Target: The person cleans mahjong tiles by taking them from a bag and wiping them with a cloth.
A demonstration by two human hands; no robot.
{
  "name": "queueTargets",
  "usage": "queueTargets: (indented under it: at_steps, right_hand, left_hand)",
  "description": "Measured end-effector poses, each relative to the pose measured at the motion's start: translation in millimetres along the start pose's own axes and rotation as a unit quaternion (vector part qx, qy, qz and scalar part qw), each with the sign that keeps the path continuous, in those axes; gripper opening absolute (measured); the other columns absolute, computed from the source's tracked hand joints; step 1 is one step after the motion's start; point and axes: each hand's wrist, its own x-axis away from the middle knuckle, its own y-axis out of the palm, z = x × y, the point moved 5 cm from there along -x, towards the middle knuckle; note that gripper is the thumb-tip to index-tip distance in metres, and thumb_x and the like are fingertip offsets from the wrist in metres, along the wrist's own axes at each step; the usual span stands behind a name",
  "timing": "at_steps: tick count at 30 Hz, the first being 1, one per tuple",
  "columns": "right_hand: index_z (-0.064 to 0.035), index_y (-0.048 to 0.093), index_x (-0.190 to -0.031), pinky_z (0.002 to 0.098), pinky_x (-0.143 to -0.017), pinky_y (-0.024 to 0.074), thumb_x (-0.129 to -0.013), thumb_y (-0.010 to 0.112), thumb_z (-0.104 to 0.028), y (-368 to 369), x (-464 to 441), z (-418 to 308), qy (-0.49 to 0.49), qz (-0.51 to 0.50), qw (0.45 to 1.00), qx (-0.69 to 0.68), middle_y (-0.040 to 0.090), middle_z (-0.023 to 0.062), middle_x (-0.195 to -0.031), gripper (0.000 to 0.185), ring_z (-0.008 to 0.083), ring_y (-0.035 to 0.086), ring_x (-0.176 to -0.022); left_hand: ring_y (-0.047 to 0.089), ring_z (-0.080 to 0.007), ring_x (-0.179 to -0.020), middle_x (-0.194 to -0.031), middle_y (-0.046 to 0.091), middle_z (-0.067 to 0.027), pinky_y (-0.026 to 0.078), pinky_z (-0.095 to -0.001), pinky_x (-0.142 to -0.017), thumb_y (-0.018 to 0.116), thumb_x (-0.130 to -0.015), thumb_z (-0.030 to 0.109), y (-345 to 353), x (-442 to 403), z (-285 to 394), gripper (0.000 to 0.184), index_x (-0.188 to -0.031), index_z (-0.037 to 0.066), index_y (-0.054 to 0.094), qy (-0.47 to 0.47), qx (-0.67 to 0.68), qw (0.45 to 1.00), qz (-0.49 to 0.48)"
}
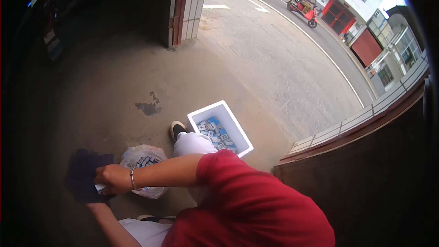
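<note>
My right hand [115,178], with a bracelet at its wrist, is closed on a small white block-like piece [99,187], mostly covered by the fingers. A dark blue cloth [84,174] lies against that piece. My left forearm [107,222] reaches up to the cloth, and the left hand is hidden by it, so its fingers do not show. Just beyond the right wrist stands a clear plastic bag [132,154] with small blue and white pieces in it. A white foam box [244,139] with many similar small pieces [214,130] is beside my knee.
My shoe [177,130] rests on the concrete floor between bag and box. A tiled door pillar [192,9] stands ahead, and a tiled wall edge [356,119] runs along the right. Outside, a person rides a red scooter [307,9] on the road. A dark stain [148,107] marks the floor.
</note>
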Motion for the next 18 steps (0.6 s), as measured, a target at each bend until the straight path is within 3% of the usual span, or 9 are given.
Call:
queueTargets:
  at_steps: [1,4,10,13,16,18]
  right_hand:
    - [-0.0025,0.060,-0.103,0.0397,-0.073,0.0471,-0.065,0.073,-0.014,-5.3,0.7,-3.0,-0.006,-0.002,1.000,-0.013,0.059,0.0157,-0.094,0.041,0.0326,0.059,-0.088]
    - [-0.0023,0.056,-0.103,0.0399,-0.074,0.0473,-0.067,0.072,-0.013,-27.4,-0.8,-12.7,0.103,0.004,0.982,-0.157,0.060,0.0169,-0.097,0.041,0.0325,0.059,-0.091]
    - [-0.0042,0.056,-0.099,0.0399,-0.071,0.0471,-0.072,0.067,-0.014,-30.1,2.2,-17.9,-0.017,0.105,0.994,-0.002,0.057,0.0143,-0.093,0.031,0.0346,0.059,-0.081]
    - [-0.0048,0.058,-0.094,0.0400,-0.069,0.0480,-0.072,0.065,-0.013,-42.6,0.3,-22.4,-0.033,0.118,0.992,0.013,0.055,0.0135,-0.093,0.025,0.0351,0.059,-0.077]
    - [-0.0050,0.061,-0.092,0.0404,-0.069,0.0488,-0.072,0.064,-0.013,-49.9,-0.1,-29.5,-0.030,0.091,0.994,0.046,0.057,0.0135,-0.089,0.022,0.0349,0.059,-0.078]
    - [-0.0052,0.060,-0.091,0.0408,-0.068,0.0492,-0.071,0.064,-0.013,-49.6,0.4,-31.2,-0.027,0.010,0.996,0.090,0.058,0.0136,-0.086,0.022,0.0347,0.060,-0.078]
  left_hand:
    - [0.039,-0.0257,-0.125,-0.133,0.044,-0.0109,0.028,-0.0406,-0.107,0.030,-0.094,0.043,1.3,-1.0,-1.4,0.054,-0.133,0.007,0.039,-0.005,-0.004,1.000,-0.001]
    - [0.039,-0.0256,-0.125,-0.133,0.043,-0.0106,0.028,-0.0407,-0.107,0.030,-0.094,0.043,4.7,-0.7,-6.0,0.054,-0.133,0.007,0.039,-0.020,-0.012,1.000,-0.003]
    - [0.039,-0.0254,-0.125,-0.134,0.043,-0.0100,0.028,-0.0410,-0.107,0.030,-0.093,0.044,13.9,-0.9,-16.1,0.054,-0.133,0.009,0.039,-0.039,-0.015,0.999,-0.008]
    - [0.039,-0.0253,-0.126,-0.134,0.043,-0.0097,0.028,-0.0411,-0.107,0.031,-0.093,0.045,21.5,-3.0,-22.0,0.054,-0.133,0.009,0.039,-0.044,-0.014,0.999,-0.010]
    - [0.039,-0.0252,-0.126,-0.135,0.042,-0.0094,0.027,-0.0412,-0.107,0.031,-0.093,0.045,29.0,-4.1,-26.2,0.054,-0.133,0.010,0.039,-0.048,-0.012,0.999,-0.012]
    - [0.039,-0.0252,-0.126,-0.135,0.042,-0.0092,0.027,-0.0413,-0.107,0.031,-0.093,0.046,31.2,-2.5,-26.6,0.054,-0.133,0.010,0.040,-0.046,-0.015,0.999,-0.014]
